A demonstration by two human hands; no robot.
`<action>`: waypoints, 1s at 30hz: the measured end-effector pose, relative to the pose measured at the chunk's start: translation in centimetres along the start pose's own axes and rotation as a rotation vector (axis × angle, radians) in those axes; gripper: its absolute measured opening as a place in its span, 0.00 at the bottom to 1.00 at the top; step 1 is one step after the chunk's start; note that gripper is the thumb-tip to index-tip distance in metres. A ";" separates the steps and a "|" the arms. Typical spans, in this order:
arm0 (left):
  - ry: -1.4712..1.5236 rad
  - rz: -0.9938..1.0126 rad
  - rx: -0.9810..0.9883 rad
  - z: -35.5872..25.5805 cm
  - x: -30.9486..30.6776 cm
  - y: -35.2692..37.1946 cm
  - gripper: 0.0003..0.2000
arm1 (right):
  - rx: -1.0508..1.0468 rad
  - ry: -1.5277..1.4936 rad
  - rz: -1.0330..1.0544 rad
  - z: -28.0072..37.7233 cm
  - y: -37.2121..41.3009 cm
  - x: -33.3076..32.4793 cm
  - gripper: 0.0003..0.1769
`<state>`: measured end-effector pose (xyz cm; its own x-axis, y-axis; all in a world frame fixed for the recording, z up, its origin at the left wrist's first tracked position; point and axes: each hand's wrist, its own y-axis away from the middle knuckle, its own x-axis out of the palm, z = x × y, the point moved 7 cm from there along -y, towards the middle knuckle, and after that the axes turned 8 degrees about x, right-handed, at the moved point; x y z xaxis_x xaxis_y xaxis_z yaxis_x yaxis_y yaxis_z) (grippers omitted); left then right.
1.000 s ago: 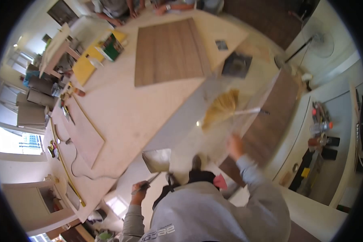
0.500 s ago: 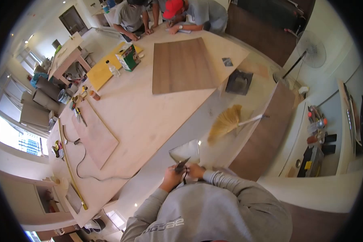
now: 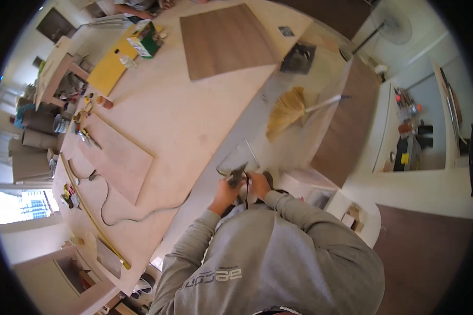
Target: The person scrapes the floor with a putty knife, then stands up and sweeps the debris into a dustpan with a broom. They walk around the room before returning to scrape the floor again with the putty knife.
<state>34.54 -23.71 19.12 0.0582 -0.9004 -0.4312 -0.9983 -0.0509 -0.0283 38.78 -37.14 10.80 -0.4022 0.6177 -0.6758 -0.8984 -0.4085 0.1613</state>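
Both hands are together in front of my body, over the floor beside the big table. My left hand (image 3: 226, 194) is closed around a dark metal tool (image 3: 235, 175) with a pointed, blade-like head; its exact kind does not show. Close beside it, my right hand (image 3: 259, 186) is closed at a thin black cord (image 3: 246, 181) that runs down between the hands. My fingers hide part of the tool and cord. Just beyond the tool lies a clear, frame-like sheet or pan (image 3: 243, 153).
The large plywood table (image 3: 168, 121) carries a brown panel (image 3: 226, 42), a smaller board (image 3: 118, 157), pliers (image 3: 92, 136), a yellow level-like bar (image 3: 97, 223) and a green box (image 3: 147, 39). A broom (image 3: 286, 113) lies on the floor. Right are a fan (image 3: 389, 26) and a tool shelf (image 3: 420, 126).
My view has tilted downward, so the people across the table are mostly out of frame. Both hands stay together on the tool and cord, with the tool turned slightly.
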 end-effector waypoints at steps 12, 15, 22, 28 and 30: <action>0.073 -0.122 -0.413 8.2 -6.1 7.8 0.12 | 0.518 -0.161 -0.285 -10.6 -5.9 -5.6 0.17; 0.029 -0.172 -0.525 8.9 -7.3 10.3 0.13 | 0.586 -0.077 -0.285 -14.3 -8.2 -6.8 0.17; -0.100 -0.191 -0.856 9.2 -7.1 14.1 0.13 | 0.563 0.065 -0.122 -24.7 -16.4 -8.8 0.14; -0.203 -0.156 -0.986 5.9 -4.5 13.0 0.13 | 0.619 0.025 -0.154 -33.0 -22.4 -10.7 0.12; -0.272 -0.059 -1.003 4.7 -3.4 11.2 0.12 | 0.715 0.000 -0.169 -35.5 -22.9 -10.0 0.14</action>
<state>23.21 -19.22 16.04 -0.0182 -0.7633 -0.6458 -0.5311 -0.5399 0.6531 69.60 -57.80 -11.66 -0.2478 0.6333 -0.7332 -0.8438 0.2308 0.4845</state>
